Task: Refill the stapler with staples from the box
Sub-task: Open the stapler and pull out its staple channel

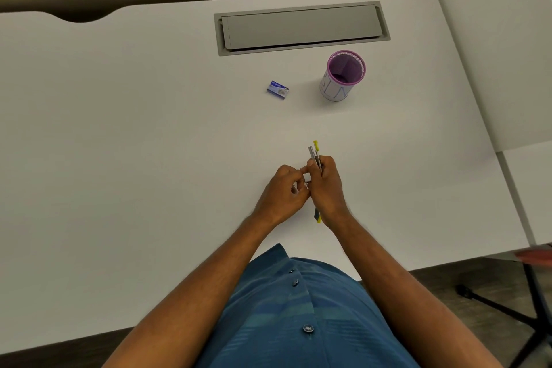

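White desk [149, 128] fills nearly the whole head view, with a grey cable hatch [301, 28] set into it at about 12 o'clock and a bit of dark floor and chair base off at 4 o'clock.

Stapler [316, 155] is up off the desk, just below the middle of the frame. It's a slim thing with yellow ends and looks hinged open, metal rail and yellow top fanning out past the fingers toward 12 o'clock, another yellow tip poking out under the wrist at 6. Right hand [327, 188] is wrapped around its middle, fingers closed tight on the body. Left hand [286, 188] sits touching it on the 9 o'clock side, fingertips pinched together right at the rail. Might be a strip of staples in that pinch, but honestly it's too small to tell.

Box [278, 89] is well away from both hands, up at roughly 11 o'clock from the grip, flat on the desk and looking shut. Purple cup [343, 76] stands to the box's right, at about 1 o'clock from the hands.

Handling-wise, my guess: the stapler is light and rigid, but the open top will flop on its hinge, so gripping the base mid-body like this makes sense. Staple strips are stiff but brittle and snap if squeezed wrong, so pinch them by the sides. The cardboard box is feather-light and will skate on that smooth desk.
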`<state>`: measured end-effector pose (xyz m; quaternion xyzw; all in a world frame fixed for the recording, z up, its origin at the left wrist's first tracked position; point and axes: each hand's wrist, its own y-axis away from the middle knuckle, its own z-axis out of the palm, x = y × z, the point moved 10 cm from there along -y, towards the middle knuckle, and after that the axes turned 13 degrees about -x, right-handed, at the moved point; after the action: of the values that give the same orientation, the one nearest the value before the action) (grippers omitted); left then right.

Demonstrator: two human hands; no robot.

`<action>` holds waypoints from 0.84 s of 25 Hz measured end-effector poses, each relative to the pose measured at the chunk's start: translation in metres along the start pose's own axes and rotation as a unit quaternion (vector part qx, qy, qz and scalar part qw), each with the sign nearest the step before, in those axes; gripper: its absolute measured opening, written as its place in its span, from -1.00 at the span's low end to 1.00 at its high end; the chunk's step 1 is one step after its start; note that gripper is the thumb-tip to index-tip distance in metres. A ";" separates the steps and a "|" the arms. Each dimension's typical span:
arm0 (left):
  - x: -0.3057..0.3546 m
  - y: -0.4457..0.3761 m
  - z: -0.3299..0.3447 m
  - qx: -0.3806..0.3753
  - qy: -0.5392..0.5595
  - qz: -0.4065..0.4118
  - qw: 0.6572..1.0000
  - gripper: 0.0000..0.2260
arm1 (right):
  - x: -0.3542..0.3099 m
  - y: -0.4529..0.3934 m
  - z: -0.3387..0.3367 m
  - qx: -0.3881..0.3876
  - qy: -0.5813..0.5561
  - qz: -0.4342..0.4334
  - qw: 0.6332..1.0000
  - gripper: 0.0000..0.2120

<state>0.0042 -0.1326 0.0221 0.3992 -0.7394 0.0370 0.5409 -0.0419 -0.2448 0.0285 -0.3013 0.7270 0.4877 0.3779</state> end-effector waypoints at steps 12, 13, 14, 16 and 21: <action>-0.019 -0.013 -0.042 0.001 0.322 -0.098 0.942 -0.78 | -0.028 0.014 0.013 0.005 0.372 -0.143 0.917 -0.74; -0.015 -0.015 -0.041 -0.014 0.329 -0.092 0.940 -0.78 | -0.026 0.013 0.015 -0.002 0.370 -0.145 0.917 -0.79; -0.014 -0.017 -0.041 -0.022 0.329 -0.088 0.940 -0.77 | -0.024 0.011 0.015 -0.008 0.366 -0.144 0.919 -0.83; -0.014 -0.021 -0.042 -0.023 0.326 -0.086 0.941 -0.73 | -0.021 0.009 0.015 -0.013 0.359 -0.140 0.923 -0.85; -0.017 -0.023 -0.036 -0.059 0.330 -0.092 0.938 -0.71 | -0.016 0.007 0.017 -0.032 0.352 -0.128 0.927 -0.84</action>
<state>0.0481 -0.1217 0.0141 0.3983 -0.4801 0.0725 0.7782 -0.0345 -0.2252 0.0409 -0.5559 0.7527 0.3207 0.1471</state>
